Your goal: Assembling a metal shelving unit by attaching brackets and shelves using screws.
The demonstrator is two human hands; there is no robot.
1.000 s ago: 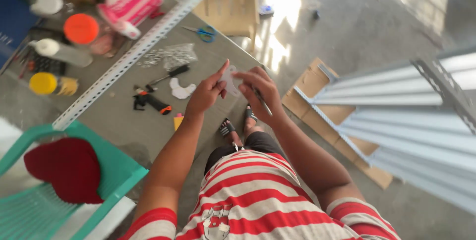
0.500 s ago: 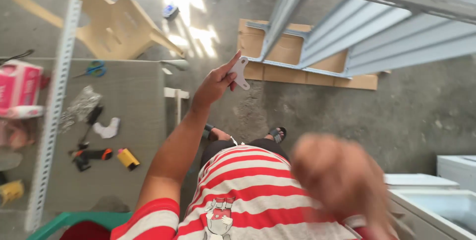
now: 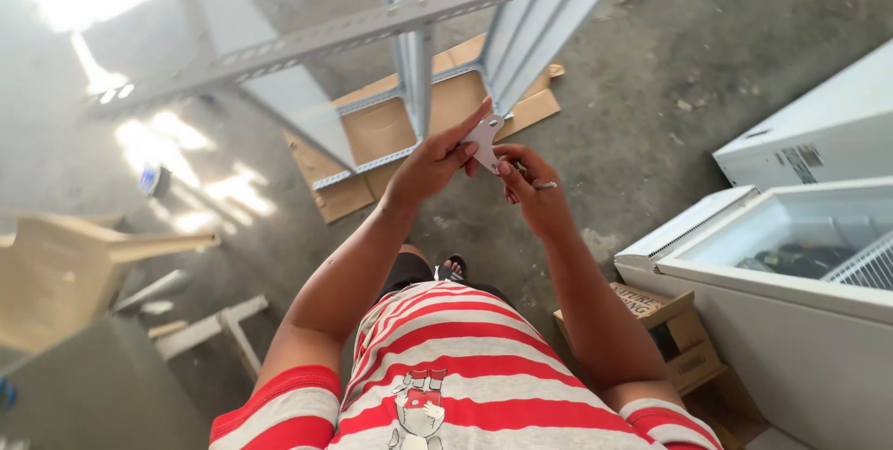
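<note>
A small white bracket (image 3: 485, 139) is held up between both hands above the floor.

The bracket is pinched by the left hand (image 3: 431, 164), index finger stretched along its upper edge and thumb under it. Its lower end is touched by the fingertips of the right hand (image 3: 528, 185), in which a thin metal piece, too small to be told, is also gripped. The hands are held close together, meeting at the bracket. Just beyond them a grey slotted-angle rack (image 3: 414, 18) is seen lying over flattened cardboard (image 3: 372, 134) on the concrete. An open white chest freezer (image 3: 791, 264) is seen at the right, and a beige plastic chair (image 3: 65, 269) at the left.
</note>
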